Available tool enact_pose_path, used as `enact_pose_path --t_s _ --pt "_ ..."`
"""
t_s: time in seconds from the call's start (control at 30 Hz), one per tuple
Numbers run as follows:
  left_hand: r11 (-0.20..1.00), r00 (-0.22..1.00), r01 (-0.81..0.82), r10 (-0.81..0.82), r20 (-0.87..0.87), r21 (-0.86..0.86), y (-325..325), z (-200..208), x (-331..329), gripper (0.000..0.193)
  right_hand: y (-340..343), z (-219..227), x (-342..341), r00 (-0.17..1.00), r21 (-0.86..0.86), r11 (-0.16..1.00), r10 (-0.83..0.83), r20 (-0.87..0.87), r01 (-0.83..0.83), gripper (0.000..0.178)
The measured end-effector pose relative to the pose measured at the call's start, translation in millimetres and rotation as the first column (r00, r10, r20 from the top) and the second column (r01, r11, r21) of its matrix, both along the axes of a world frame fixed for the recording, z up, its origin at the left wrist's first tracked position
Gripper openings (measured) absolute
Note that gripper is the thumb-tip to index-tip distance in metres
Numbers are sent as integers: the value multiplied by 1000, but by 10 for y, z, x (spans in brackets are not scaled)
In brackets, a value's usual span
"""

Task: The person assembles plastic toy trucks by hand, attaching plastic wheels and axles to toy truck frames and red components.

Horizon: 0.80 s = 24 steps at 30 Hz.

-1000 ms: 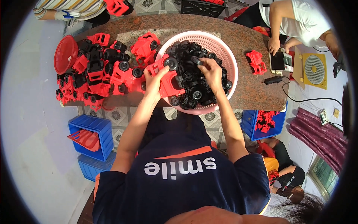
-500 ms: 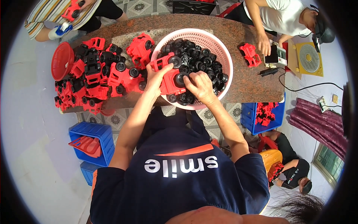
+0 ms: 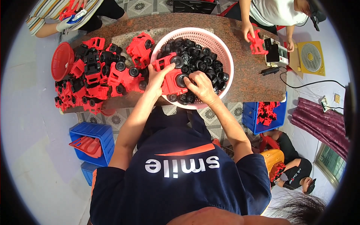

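Over the pink basket [image 3: 230, 67], my left hand [image 3: 156, 79] grips a red toy car [image 3: 172, 85] by its side, thumb near one black wheel. The fingers of my right hand [image 3: 202, 88] are closed against another black wheel [image 3: 181, 80] on the car's near end. Beneath and behind the car, many loose black wheels [image 3: 204, 60] fill the basket. Close by on the left, a red toy car [image 3: 140, 48] lies on the table, beside a heap of red cars [image 3: 90, 80] with black parts.
A red basket [image 3: 63, 62] stands at the table's left end. Co-workers [image 3: 275, 13] handle red cars across the stone table [image 3: 243, 84]. A small device [image 3: 277, 52] with a cable sits at the right. Blue crates [image 3: 93, 142] flank me below.
The co-worker at the far right has lifted a red car off the table. Another at the far left has shifted hands. My own hands and car stay nearly in place.
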<state>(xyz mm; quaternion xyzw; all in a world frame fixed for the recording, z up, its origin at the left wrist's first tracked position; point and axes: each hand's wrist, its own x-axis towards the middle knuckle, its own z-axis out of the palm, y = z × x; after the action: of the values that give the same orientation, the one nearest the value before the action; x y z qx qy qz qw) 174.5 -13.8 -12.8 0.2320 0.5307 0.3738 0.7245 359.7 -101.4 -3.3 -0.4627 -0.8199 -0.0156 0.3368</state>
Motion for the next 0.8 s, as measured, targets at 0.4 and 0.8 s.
enact_pose_path --t_s 0.4,0.8 --pt "930 950 299 -311 21 213 -521 173 -110 116 -191 63 -319 306 -690 546 -633 -712 -476 65" --pt "946 993 78 -103 62 316 -630 395 -55 116 -122 -56 -219 561 -737 500 -482 -673 -455 52"
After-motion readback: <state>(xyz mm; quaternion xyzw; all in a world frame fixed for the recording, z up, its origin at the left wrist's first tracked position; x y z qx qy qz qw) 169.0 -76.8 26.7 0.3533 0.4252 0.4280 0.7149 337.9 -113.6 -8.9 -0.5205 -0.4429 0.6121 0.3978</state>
